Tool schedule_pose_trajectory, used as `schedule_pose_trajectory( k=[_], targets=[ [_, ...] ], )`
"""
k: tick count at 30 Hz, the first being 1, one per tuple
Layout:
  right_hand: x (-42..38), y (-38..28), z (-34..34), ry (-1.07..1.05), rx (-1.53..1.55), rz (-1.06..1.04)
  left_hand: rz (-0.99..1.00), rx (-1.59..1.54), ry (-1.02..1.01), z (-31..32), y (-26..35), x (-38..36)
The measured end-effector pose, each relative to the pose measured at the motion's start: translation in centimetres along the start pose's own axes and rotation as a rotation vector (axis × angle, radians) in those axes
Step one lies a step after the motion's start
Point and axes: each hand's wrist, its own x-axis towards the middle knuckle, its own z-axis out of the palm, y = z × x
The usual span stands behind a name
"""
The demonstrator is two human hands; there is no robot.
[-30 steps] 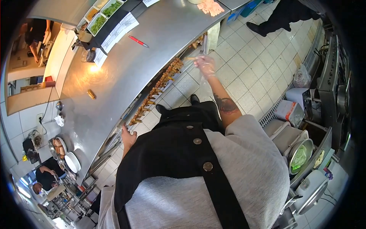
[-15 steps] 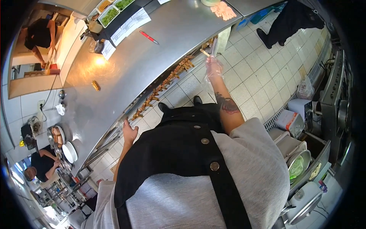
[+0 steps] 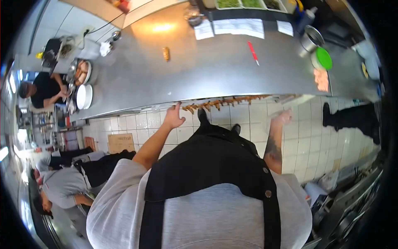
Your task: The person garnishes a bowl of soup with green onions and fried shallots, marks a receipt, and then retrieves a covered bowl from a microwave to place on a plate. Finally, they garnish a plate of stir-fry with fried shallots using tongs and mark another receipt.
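Note:
My left hand (image 3: 174, 117) is bare and reaches to the counter's front edge, thumb spread away from the fingers, with a fingertip at the edge. Beside it, a long row of browned, stick-like pieces (image 3: 226, 102) runs just under that edge. To the right of the row is my right hand (image 3: 282, 118), in a clear plastic glove and smeared by motion. Its fingers are too blurred to show whether it holds anything. A small golden-brown piece (image 3: 166, 54) lies alone on the steel counter (image 3: 137, 79).
A red pen (image 3: 253, 53) and paper slips (image 3: 239, 27) lie on the counter. A green-lidded tub (image 3: 323, 58) and pink pieces (image 3: 321, 79) are at the right. White bowls (image 3: 84, 96) stand left. Co-workers (image 3: 62, 186) are at left; another person's legs (image 3: 350, 116) show right.
My view has turned, so the counter now runs across the top. A pale stick showed in my right hand before; now that hand is blurred. My left hand stays near the counter edge.

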Motion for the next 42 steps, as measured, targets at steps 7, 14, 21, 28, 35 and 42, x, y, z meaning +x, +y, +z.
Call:
schedule_pose_trajectory(
  k=[7, 14, 21, 28, 35, 42],
  targets=[
    [-10.8, -30.2, -10.2, -0.136, 1.049, -0.976, 0.088, 0.033, -0.022, 2.4, -1.8, 2.1],
    [-16.5, -49.4, -1.4, -0.727, 0.826, -1.455, 0.16, 0.112, -0.13, 0.9, -1.8, 3.7],
    [-15.5, -50.7, 2.4, -0.364, 0.586, -1.699, 0.077, -0.049, -0.38, 0.6, 1.1, 6.4],
    [-11.2, -44.7, 0.6, -0.571, 0.816, -1.201, 0.191, -0.031, -0.131, 6.3, 3.1, 8.6],
    [-5.6, -38.6, 5.7, -0.317, 0.971, -1.314, 0.135, 0.015, -0.086, 3.4, 7.1, 5.3],
    [-3.8, -27.9, -8.7, -0.74, 0.653, -0.671, 0.021, -0.169, -0.413, 2.8, 10.6, 6.3]
  ],
)
